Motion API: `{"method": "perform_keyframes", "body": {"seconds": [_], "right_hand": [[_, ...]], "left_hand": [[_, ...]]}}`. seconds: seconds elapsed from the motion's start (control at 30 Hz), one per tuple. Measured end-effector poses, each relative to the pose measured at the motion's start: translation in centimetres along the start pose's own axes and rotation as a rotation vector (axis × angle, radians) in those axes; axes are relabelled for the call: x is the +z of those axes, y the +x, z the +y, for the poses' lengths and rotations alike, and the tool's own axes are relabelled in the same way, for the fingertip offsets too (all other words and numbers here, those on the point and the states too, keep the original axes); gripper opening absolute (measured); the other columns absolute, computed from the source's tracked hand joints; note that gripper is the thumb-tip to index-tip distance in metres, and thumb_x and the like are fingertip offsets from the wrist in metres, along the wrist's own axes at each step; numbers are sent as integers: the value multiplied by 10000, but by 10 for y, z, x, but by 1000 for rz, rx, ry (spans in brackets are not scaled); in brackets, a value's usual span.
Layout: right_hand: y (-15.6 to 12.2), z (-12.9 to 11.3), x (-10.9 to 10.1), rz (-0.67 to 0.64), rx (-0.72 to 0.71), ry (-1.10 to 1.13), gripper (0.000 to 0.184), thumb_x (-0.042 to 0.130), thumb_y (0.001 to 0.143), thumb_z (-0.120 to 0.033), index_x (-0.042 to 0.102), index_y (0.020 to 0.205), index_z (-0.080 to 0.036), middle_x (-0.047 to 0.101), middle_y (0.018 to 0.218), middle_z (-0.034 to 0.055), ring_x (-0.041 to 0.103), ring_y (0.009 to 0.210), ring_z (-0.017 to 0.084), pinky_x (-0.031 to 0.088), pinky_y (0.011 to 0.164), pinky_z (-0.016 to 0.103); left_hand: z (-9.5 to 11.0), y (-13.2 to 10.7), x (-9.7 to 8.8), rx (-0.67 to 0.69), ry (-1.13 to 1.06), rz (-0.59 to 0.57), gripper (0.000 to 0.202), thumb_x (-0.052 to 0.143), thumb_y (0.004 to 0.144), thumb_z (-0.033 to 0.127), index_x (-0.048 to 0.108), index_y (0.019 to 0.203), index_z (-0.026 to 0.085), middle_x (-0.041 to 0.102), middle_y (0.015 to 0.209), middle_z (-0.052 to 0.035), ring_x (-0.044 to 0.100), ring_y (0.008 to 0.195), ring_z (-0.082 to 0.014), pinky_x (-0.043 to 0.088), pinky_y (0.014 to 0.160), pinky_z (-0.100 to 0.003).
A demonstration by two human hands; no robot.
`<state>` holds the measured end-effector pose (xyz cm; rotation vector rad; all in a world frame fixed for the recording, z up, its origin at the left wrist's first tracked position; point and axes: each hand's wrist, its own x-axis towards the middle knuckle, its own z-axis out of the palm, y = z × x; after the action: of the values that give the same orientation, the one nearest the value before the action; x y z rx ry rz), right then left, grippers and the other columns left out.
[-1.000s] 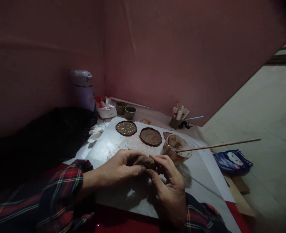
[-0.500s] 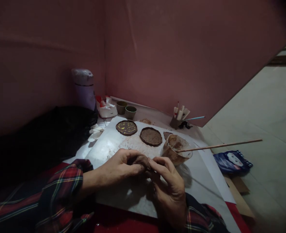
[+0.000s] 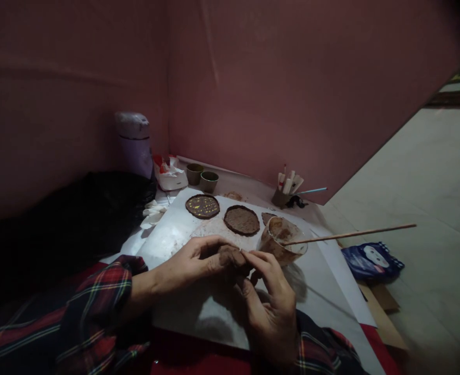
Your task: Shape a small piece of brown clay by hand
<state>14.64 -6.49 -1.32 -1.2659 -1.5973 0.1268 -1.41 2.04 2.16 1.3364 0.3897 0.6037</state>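
Between my two hands, above the white sheet (image 3: 165,307), is a lump of brown clay (image 3: 235,259). My left hand (image 3: 199,258) is closed on its left side, with the thumb along the front. The fingertips and thumb of my right hand (image 3: 271,294) pinch its right side. Part of the lump is hidden by my fingers. Just beyond lie a round brown clay disc with a raised rim (image 3: 241,220) and a similar disc with yellow marks (image 3: 202,206). A smeared clear cup (image 3: 271,245) with a long thin stick (image 3: 355,234) leaning in it stands right of my hands.
Two small green cups (image 3: 209,182) and a white packet (image 3: 171,177) stand at the back, near a purple bottle (image 3: 136,151). A holder with sticks (image 3: 280,197) is at back right. Black plastic (image 3: 77,219) covers the left; a blue pouch (image 3: 372,260) lies beyond the right edge.
My right fingers have spread a little and shifted on the clay, so more of the lump shows. My left hand keeps its hold, and the view has moved slightly.
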Motion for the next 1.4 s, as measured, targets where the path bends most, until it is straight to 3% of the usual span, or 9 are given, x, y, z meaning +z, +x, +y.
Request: {"method": "perform_keyframes", "body": {"seconds": [0.13, 0.2, 0.33, 0.57, 0.83, 1.0, 1.07, 1.2, 1.4], "right_hand": [[-1, 0, -1, -132, -44, 70, 364, 530, 858, -90, 567, 1174, -268, 575, 1038, 60, 596, 923, 177, 511, 754, 283], [0, -2, -1, -130, -49, 74, 368, 527, 858, -88, 555, 1181, -263, 580, 1021, 53, 593, 912, 170, 506, 754, 276], [1, -4, 0, -55, 8, 47, 343, 543, 849, -121, 536, 1174, -230, 605, 973, 46, 582, 777, 153, 494, 663, 267], [5, -6, -2, -121, 28, 103, 243, 547, 845, -138, 593, 1073, -206, 618, 867, 29, 570, 696, 144, 478, 610, 257], [6, -7, -5, -162, 31, 137, 189, 524, 878, -218, 597, 1053, -204, 646, 851, 22, 591, 716, 149, 478, 630, 249], [5, -5, -3, -145, 117, 139, 154, 543, 877, -225, 602, 1018, -206, 652, 857, 22, 612, 735, 156, 483, 649, 253], [5, -5, -2, -146, 154, 166, 154, 538, 887, -233, 603, 1025, -208, 657, 907, 31, 629, 801, 164, 490, 693, 257], [4, -2, -2, -123, 153, 182, 153, 539, 893, -222, 611, 1029, -219, 649, 904, 23, 626, 795, 155, 485, 700, 254], [6, 2, -2, -107, 111, 198, 158, 540, 886, -208, 620, 1023, -209, 647, 898, 26, 628, 804, 157, 491, 701, 257]], "left_hand": [[-4, 0, 0, -78, -25, 96, 261, 656, 806, 384, 630, 871, 133, 649, 785, -19, 592, 736, -134, 447, 680, -234], [-6, -1, 1, -127, -43, 102, 259, 711, 761, 352, 618, 865, 133, 650, 759, -9, 594, 719, -130, 441, 674, -238], [-4, -1, 1, -139, -63, 76, 287, 732, 745, 304, 616, 945, 136, 698, 849, -53, 636, 820, -182, 461, 755, -301], [-4, -2, 2, -77, -45, 47, 217, 687, 786, 268, 654, 935, 114, 701, 894, -76, 628, 842, -179, 470, 768, -289], [-3, -4, 6, -79, -13, 91, 191, 674, 789, 275, 644, 887, 114, 650, 763, -21, 557, 678, -117, 417, 627, -224], [-3, -3, 5, -53, 34, 68, 183, 667, 796, 260, 682, 930, 136, 691, 861, -37, 599, 810, -155, 449, 753, -253], [-5, -3, 3, -81, 26, 85, 268, 652, 813, 328, 677, 1014, 151, 706, 920, -52, 619, 822, -167, 460, 763, -269], [-8, -2, 1, -136, -168, 145, 465, 530, 865, 490, 618, 1165, 146, 726, 963, -105, 661, 841, -203, 486, 769, -316], [-13, 0, -1, -214, -398, 96, 384, 653, 811, 375, 692, 1026, 60, 729, 945, -164, 677, 776, -197, 516, 707, -280]]}}
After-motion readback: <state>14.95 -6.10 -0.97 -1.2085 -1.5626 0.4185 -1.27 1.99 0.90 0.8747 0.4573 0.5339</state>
